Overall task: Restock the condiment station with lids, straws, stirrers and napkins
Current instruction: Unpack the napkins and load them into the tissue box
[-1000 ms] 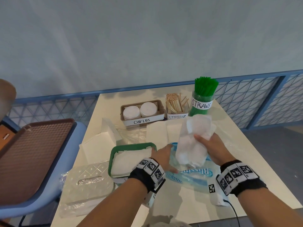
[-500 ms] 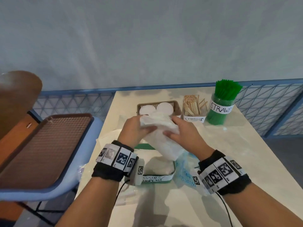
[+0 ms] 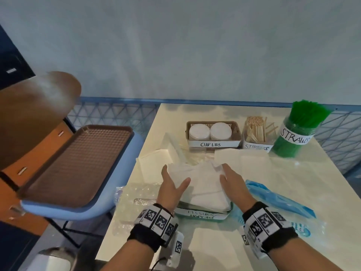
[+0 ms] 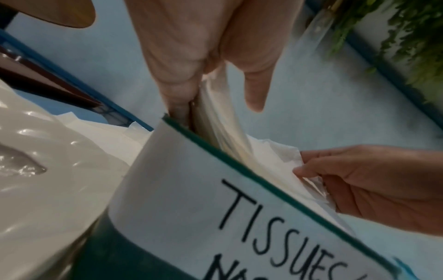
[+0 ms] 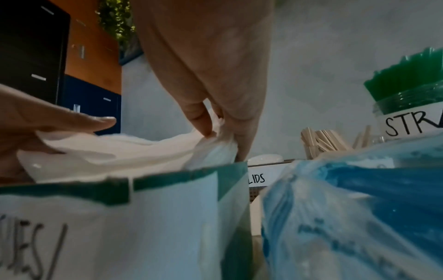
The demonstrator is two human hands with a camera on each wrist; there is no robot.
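Observation:
A thick stack of white napkins (image 3: 204,184) sits in the green bin (image 3: 201,215) labelled TISSUES/NAPKINS near the table's front edge. My left hand (image 3: 174,178) holds the stack's left side, with the thumb lying on top and the fingers (image 4: 177,94) slid down between the napkins (image 4: 230,132) and the bin wall (image 4: 191,189). My right hand (image 3: 227,174) pinches the stack's right edge. In the right wrist view its fingertips (image 5: 208,130) bunch the napkins (image 5: 120,151) just above the bin's rim (image 5: 167,179).
At the back stand the cup lids basket (image 3: 213,143), the stirrers box (image 3: 256,146) and the green straws jar (image 3: 297,133). A blue tissue wrapper (image 3: 277,202) lies to the right, clear plastic (image 3: 136,196) to the left, loose white sheets (image 3: 244,159) behind. A brown tray (image 3: 78,159) rests on a blue chair.
The right hand lifted the napkin stack off the blue wrapper, the left hand joined it, and both lowered it into the green bin.

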